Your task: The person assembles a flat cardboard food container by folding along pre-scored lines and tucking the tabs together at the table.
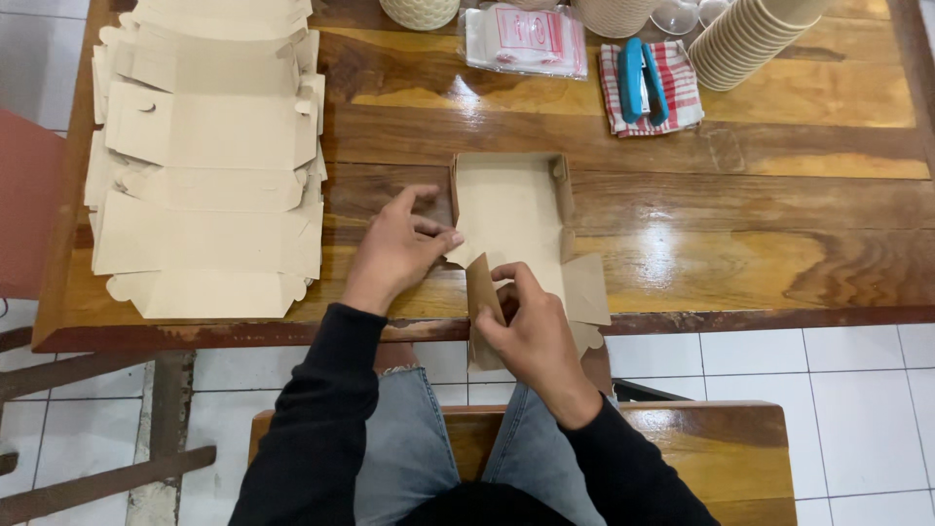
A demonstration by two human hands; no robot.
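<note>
Wooden table (779, 195), both hands' fingers pinching half-folded cardboard box (511, 209), its near flap hidden behind right hand (531, 336), left hand (394, 253)

You have one view only, from the camera on your head, looking almost straight down from close above at the near edge of the wooden table (799, 244), with the table's far edge at the top of the picture and your lap and the tiled floor (857, 360) below.
</note>
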